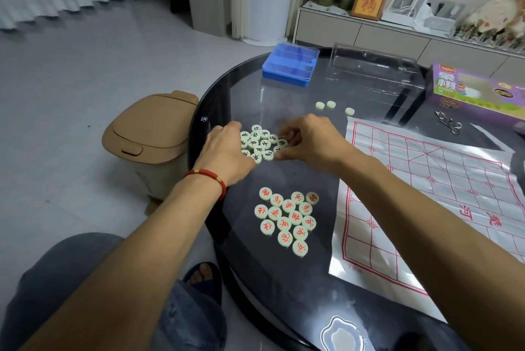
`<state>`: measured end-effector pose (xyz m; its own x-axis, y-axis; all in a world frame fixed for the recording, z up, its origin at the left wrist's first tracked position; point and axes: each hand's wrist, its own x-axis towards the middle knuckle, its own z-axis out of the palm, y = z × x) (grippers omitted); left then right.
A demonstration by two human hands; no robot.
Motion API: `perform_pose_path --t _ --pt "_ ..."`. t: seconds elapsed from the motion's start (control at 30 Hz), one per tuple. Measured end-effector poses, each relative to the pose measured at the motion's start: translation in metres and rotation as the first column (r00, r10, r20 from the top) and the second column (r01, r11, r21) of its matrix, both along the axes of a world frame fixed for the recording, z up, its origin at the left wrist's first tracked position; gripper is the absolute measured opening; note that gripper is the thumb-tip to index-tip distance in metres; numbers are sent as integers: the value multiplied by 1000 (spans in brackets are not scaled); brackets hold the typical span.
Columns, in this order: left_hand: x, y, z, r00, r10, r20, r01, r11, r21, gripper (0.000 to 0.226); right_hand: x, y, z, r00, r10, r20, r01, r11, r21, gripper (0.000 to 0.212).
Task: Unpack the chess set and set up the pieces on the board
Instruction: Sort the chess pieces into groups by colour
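Since the black-lettered discs (260, 143) sit bunched near the left edge of the glass table (227, 94), probably easiest to herd them flat rather than pick each one. Small, hard, light, looks like smooth plastic on slick glass, so likely to skate or click away if nudged carelessly. Best pinched at the rim between thumb and fingertip, or slid with a flat finger. Left hand (227, 151) cupped against the left side of the cluster, fingers curved and touching the outer discs, not obviously gripping any. Right hand (308, 139) at the right side, thumb and forefinger closed on one disc at the edge of the bunch. Red-lettered discs (288, 220) grouped nearer the front edge, well apart from the hands. Three blank-side discs (331, 106) further back, faces hidden, so colour unknown. Paper board (426, 194) spread out on the right, no pieces on it yet, thin and creased, cut off by the frame's right side. Blue case (289, 65), clear lid (372, 66) and purple box (477, 92) along the far edge. Some discs hidden under the left palm, count not readable. Little metal thing by the box too blurry to name.
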<state>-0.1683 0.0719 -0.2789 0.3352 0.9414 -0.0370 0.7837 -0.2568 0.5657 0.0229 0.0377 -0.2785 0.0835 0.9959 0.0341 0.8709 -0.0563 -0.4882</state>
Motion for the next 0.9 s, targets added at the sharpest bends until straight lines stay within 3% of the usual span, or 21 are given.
perform_pose_path --t 0.07,0.13,0.23,0.33,0.4,0.5,0.6,0.67,0.73,0.8,0.83,0.9 --pt "2 2 -1 1000 10 28 -10 1000 2 71 7 4 -1 999 -35 -32 36 999 16 45" --pt "3 4 -1 998 26 53 -26 1000 -5 75 18 11 -4 984 -177 -16 177 977 120 32" --pt "3 6 -1 995 49 87 -48 999 -16 75 40 29 -12 905 -366 217 331 926 184 32" --pt "2 6 -3 992 59 110 -59 998 -1 69 50 39 -17 842 -365 397 356 929 100 29" --pt "0 5 -4 992 55 117 -57 998 16 64 53 41 -18 830 -333 448 308 943 129 27" --pt "0 4 -3 992 45 117 -52 997 58 57 47 35 -14 865 -263 427 191 960 204 20" --pt "2 1 0 991 37 128 -52 992 114 49 40 22 -9 903 -208 377 153 973 170 11" --pt "4 -3 4 989 33 141 -56 985 162 42 41 14 -5 931 -207 300 159 971 177 9" --pt "5 -7 7 986 49 162 -82 976 202 34 43 5 3 966 -259 -1 257 958 131 6" --pt "5 -9 11 978 73 197 -117 968 222 28 45 -5 10 875 -258 -410 275 961 -18 6" --pt "6 -10 12 973 73 217 -123 966 227 26 44 -10 14 824 -222 -521 229 972 -51 6" --pt "10 -12 16 961 48 272 -110 970 219 23 38 -18 23 794 -132 -594 143 989 -29 7"
